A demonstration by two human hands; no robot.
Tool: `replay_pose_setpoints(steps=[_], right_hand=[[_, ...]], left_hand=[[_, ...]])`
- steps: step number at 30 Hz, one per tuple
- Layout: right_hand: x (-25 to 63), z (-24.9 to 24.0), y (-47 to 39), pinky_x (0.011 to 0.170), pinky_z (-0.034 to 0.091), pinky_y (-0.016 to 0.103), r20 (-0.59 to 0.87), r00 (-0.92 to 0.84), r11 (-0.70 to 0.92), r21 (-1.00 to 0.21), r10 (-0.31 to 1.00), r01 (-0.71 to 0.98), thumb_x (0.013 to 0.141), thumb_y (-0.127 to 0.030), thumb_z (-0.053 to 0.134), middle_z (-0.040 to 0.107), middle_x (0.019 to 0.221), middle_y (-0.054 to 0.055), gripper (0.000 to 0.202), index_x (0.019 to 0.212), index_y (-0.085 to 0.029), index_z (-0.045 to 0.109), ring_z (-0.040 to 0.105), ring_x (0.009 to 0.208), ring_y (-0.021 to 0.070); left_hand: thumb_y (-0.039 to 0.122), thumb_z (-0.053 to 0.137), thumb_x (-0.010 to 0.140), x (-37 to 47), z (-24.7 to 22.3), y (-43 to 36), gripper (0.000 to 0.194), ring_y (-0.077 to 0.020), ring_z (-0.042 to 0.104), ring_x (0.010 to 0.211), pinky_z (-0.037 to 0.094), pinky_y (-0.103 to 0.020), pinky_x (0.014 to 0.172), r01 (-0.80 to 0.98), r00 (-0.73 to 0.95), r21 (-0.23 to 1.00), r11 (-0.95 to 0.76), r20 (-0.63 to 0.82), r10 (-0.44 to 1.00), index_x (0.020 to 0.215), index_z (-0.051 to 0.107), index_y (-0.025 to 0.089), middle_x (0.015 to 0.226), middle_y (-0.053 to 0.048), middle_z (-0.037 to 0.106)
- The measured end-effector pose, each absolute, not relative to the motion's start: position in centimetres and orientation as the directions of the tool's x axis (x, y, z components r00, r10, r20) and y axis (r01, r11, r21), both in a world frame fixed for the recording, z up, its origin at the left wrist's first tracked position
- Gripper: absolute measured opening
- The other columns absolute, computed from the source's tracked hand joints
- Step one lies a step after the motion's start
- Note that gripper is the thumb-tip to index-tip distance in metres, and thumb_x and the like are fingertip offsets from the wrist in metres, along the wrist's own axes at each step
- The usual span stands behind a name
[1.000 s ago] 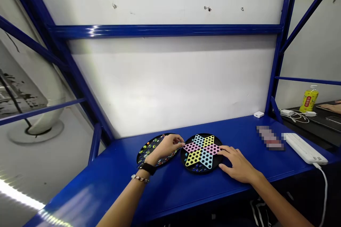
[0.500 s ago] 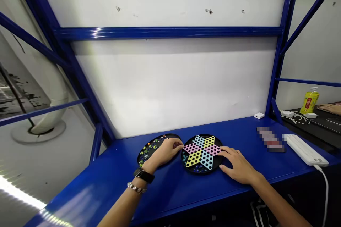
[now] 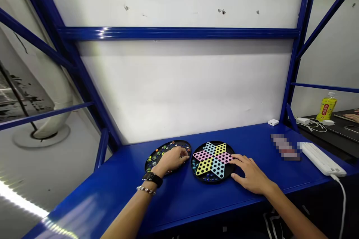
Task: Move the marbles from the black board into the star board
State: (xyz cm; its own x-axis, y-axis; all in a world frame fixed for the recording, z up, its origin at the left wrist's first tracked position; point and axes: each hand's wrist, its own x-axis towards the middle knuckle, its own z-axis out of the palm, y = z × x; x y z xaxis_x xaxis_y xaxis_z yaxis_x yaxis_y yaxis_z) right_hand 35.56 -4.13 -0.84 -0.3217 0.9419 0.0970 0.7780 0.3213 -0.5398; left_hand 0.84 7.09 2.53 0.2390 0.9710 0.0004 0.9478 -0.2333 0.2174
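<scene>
A round black tray with several coloured marbles lies on the blue table. My left hand is over its right side, fingers curled together; whatever they may hold is too small to make out. Beside it is a round black board with a star of pink, yellow and light blue points full of holes. Blue marbles lie along its lower rim and left side. My right hand rests at the board's right edge, fingers spread, fingertips at the pink point.
A blurred-out object, a white power strip with a cable and a small white box lie on the right. Blue frame bars cross the wall. Farther right are a yellow bottle and another person's hand.
My left hand has moved left, from the left edge of the star board to over the marble tray. My right hand has stayed in place.
</scene>
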Motion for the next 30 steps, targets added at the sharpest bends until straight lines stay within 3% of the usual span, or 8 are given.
replay_pose_setpoints(steps=[4,7,13,16,21,25,30], right_hand=[[35.5,-0.8,-4.1,0.122,0.024,0.058,0.088,-0.321,0.315,-0.54,0.943,0.78,0.096,-0.053,0.05,0.042,0.159,0.002,0.049,0.14,-0.034,0.056,0.037,0.147,0.0335],[35.5,-0.7,-4.2,0.123,0.024,0.059,0.089,-0.325,0.32,-0.538,0.942,0.78,0.096,-0.053,0.05,0.041,0.159,0.002,0.049,0.14,-0.033,0.057,0.036,0.147,0.0333],[35.5,-0.7,-4.2,0.121,0.029,0.054,0.1,-0.312,0.313,-0.561,0.945,0.766,0.095,-0.052,0.051,0.04,0.16,0.003,0.049,0.14,-0.034,0.056,0.042,0.143,0.0311],[35.5,-0.7,-4.3,0.118,0.035,0.054,0.103,-0.3,0.302,-0.584,0.948,0.754,0.094,-0.052,0.052,0.038,0.16,0.003,0.049,0.139,-0.034,0.055,0.047,0.138,0.0311],[35.6,-0.7,-4.4,0.111,0.044,0.05,0.126,-0.275,0.291,-0.629,0.953,0.721,0.095,-0.052,0.05,0.041,0.157,0.004,0.046,0.136,-0.031,0.057,0.056,0.128,0.0291],[35.6,-0.8,-4.4,0.113,0.043,0.05,0.156,-0.288,0.319,-0.635,0.945,0.703,0.097,-0.049,0.049,0.048,0.151,0.005,0.041,0.131,-0.03,0.059,0.055,0.129,0.0281],[35.7,-1.0,-4.2,0.116,0.04,0.052,0.152,-0.293,0.321,-0.635,0.944,0.703,0.096,-0.048,0.051,0.052,0.147,0.004,0.036,0.124,-0.03,0.062,0.053,0.133,0.028]], left_hand=[[0.045,0.056,0.085,1.6,3.3,6.4,0.029,-0.027,0.07,0.092,0.05,-0.032,0.076,0.939,0.209,0.266,-0.22,0.071,0.975,0.093,0.073,0.023,0.103,-0.009,0.076],[0.047,0.05,0.09,2.5,3.4,5.2,0.034,-0.0245,0.068,0.091,0.05,-0.031,0.078,0.877,0.282,0.363,-0.315,0.141,0.949,0.098,0.073,0.023,0.102,-0.008,0.075],[0.043,0.057,0.086,3.5,1.8,3.1,0.032,-0.0228,0.066,0.09,0.052,-0.032,0.082,0.826,0.392,0.388,-0.409,0.126,0.911,0.107,0.073,0.027,0.106,-0.005,0.073],[0.043,0.048,0.09,2.0,1.8,3.2,0.034,-0.0221,0.066,0.091,0.053,-0.034,0.086,0.81,0.337,0.432,-0.396,0.21,0.918,0.108,0.072,0.026,0.113,-0.006,0.071],[0.043,0.041,0.09,-3.3,2.3,4.2,0.039,-0.0224,0.065,0.091,0.053,-0.032,0.087,0.849,0.1,0.458,-0.263,0.349,0.932,0.106,0.071,0.024,0.11,-0.005,0.074],[0.046,0.04,0.087,-6.4,1.2,4.3,0.042,-0.0219,0.064,0.086,0.053,-0.032,0.083,0.87,-0.006,0.462,-0.172,0.359,0.933,0.104,0.071,0.023,0.105,-0.004,0.075],[0.048,0.042,0.087,-6.1,0.2,3.7,0.041,-0.0212,0.065,0.084,0.053,-0.03,0.081,0.871,0.012,0.462,-0.167,0.321,0.947,0.101,0.073,0.024,0.104,-0.003,0.076]])
